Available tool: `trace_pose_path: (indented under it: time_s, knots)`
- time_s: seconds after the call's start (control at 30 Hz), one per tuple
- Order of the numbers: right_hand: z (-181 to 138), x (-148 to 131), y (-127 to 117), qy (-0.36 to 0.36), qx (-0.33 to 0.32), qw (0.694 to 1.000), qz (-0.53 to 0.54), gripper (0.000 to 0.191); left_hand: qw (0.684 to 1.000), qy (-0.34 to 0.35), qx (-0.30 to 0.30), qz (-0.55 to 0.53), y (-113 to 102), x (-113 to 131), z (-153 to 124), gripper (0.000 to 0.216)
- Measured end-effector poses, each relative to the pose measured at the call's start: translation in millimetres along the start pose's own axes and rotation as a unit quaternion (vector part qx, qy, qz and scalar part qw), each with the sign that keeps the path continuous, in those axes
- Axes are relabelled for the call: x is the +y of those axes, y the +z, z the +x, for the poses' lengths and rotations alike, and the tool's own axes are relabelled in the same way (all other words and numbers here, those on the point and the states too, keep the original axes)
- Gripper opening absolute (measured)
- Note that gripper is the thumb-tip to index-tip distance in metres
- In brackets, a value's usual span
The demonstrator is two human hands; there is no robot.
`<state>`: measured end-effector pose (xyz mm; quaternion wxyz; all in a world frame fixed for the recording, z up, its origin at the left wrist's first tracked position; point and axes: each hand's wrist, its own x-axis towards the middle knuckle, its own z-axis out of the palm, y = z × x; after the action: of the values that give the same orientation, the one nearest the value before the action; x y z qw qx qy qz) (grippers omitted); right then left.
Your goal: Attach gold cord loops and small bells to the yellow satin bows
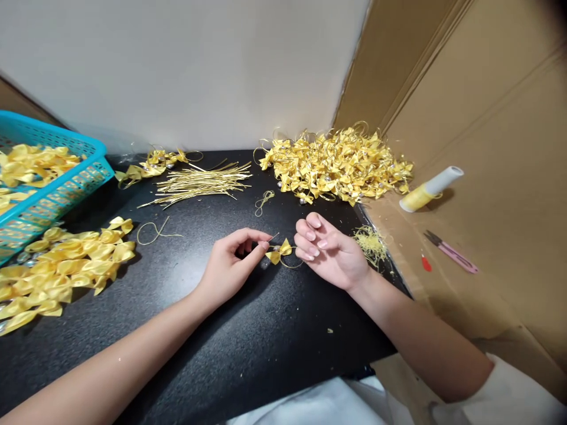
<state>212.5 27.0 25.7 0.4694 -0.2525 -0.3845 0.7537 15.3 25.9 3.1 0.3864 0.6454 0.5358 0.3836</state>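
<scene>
My left hand (239, 257) is closed in a pinch on a thin needle (274, 236), whose tip points up and to the right. Just beside those fingertips is a yellow ribbon bow (284, 249), with a small silvery bell (264, 264) below its left side. A gold cord loop (293, 267) runs from the bow toward my right hand (325, 248). That hand is raised a little to the right of the bow, its fingers curled in toward the palm. Whether it holds a thread or the cord, I cannot make out.
Finished-looking bows with gold loops form a pile (336, 165) at the back right. Gold cord lengths (199, 183) lie behind my hands. Loose bows (66, 265) and a blue basket (84, 144) stand left. Right are thread scraps (371, 243), a thread tube (427, 192) and pink snips (454, 254).
</scene>
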Motion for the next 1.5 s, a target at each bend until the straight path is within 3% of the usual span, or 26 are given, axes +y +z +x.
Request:
trace_pose_path:
  time_s: [0.17,0.5,0.63,0.73,0.83,0.9,0.97,1.07,1.1,1.13,1.27,1.43,1.5]
  knots:
    - [-3,-1,3,0.004,-0.022,0.998,0.06,0.031,1.0,0.019,0.009,0.013,0,-2,-2,0.016]
    - [-9,0,6,-0.015,-0.049,0.997,0.064,0.034,0.998,0.045,0.008,0.037,1,-1,-2,0.015]
    - [-7,3,6,-0.034,-0.03,0.999,-0.015,0.035,0.998,0.054,0.009,0.043,1,-3,-2,0.018]
    - [-10,4,7,-0.073,-0.01,0.98,-0.188,0.028,0.997,0.059,0.021,0.042,0,-6,-2,0.019]
    - [-26,-6,2,-0.083,0.023,0.908,-0.411,0.014,0.996,0.087,0.02,0.017,-1,-8,-2,0.015]
    - [-47,-18,-13,-0.108,0.082,0.826,-0.547,0.006,0.992,0.125,0.006,-0.011,-3,-9,-2,0.009]
    - [-76,-32,-40,-0.14,0.205,0.71,-0.659,0.006,0.987,0.161,-0.012,-0.025,-4,-9,-1,0.012]
    - [-122,-49,-90,-0.112,0.385,0.519,-0.755,0.023,0.983,0.181,-0.022,-0.021,-4,-7,0,0.016]
    - [-135,-52,-105,-0.1,0.413,0.478,-0.768,0.028,0.983,0.179,-0.021,-0.02,-3,-6,0,0.016]
    - [-146,-55,-117,-0.096,0.425,0.462,-0.773,0.03,0.984,0.175,-0.019,-0.019,-2,-5,1,0.016]
    - [-168,-61,-142,-0.099,0.424,0.465,-0.771,0.036,0.988,0.152,-0.005,-0.025,2,0,0,0.013]
    - [-174,-75,-155,-0.021,0.444,0.39,-0.807,0.044,0.991,0.122,0.02,-0.049,7,4,-2,0.009]
    - [-175,-79,-163,0.009,0.425,0.38,-0.821,0.045,0.992,0.113,0.022,-0.055,7,3,-2,0.011]
